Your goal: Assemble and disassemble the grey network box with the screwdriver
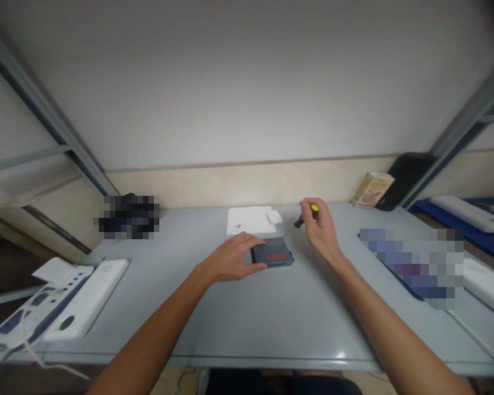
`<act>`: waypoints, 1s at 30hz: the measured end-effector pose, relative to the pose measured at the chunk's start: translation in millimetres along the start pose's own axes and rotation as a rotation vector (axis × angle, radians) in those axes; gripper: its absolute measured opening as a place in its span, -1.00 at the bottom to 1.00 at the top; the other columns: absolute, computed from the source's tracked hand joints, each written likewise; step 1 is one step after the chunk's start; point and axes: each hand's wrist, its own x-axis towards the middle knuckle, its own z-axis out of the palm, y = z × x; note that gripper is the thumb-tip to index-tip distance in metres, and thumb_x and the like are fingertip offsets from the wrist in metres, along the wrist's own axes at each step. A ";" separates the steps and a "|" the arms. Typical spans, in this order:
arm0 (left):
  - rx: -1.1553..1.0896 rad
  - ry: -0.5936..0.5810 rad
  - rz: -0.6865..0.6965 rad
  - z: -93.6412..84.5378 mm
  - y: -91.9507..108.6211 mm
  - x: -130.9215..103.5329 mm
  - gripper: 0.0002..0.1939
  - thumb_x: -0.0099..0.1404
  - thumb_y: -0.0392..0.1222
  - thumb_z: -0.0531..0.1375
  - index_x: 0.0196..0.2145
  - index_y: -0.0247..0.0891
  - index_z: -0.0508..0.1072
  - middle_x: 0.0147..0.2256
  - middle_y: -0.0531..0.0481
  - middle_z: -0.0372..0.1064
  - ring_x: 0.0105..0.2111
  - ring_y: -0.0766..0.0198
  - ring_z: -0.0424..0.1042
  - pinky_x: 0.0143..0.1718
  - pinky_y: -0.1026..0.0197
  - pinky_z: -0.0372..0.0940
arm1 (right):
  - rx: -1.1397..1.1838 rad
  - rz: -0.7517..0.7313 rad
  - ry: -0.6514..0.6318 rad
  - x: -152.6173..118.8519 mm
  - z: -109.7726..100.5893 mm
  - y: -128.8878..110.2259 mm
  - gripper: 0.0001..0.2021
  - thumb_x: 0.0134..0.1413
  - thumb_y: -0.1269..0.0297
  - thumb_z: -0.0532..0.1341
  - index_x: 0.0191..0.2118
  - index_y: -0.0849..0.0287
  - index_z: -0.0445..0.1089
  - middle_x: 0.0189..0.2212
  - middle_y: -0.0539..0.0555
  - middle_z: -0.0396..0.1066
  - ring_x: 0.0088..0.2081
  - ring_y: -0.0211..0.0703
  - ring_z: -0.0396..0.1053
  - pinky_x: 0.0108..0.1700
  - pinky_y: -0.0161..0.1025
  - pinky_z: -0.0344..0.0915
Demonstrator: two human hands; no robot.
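Note:
A small dark grey box (276, 249) with a reddish label and vent holes along its near side lies on the grey table. My left hand (236, 257) grips its left end between thumb and fingers. In my right hand (319, 225) is a screwdriver (299, 222) with a black and yellow handle, held at a slant. Its thin shaft points down and left to the box's far right corner; whether the tip touches cannot be made out. Just behind the box lies a white sheet (247, 219) bearing several tiny dark pieces and a crumpled white bit.
White power strips (94, 299) with cables lie at the left. A blurred dark object (129, 216) stands at the back left. At the back right are a yellow box (371, 190) and a black case (407, 178). A blurred flat item (411, 263) lies at the right.

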 end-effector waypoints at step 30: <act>0.247 0.344 -0.320 6.2 -68.2 -4.9 -0.78 0.42 -0.24 0.14 -0.06 -0.21 0.55 -0.16 -0.10 0.42 -0.06 0.08 0.39 0.08 0.00 0.32 | 0.296 0.212 -0.466 -23.4 29.6 -6.6 -0.70 0.18 0.06 0.26 -0.04 0.06 0.53 -0.05 0.11 0.53 -0.08 -0.05 0.50 0.02 -0.10 0.38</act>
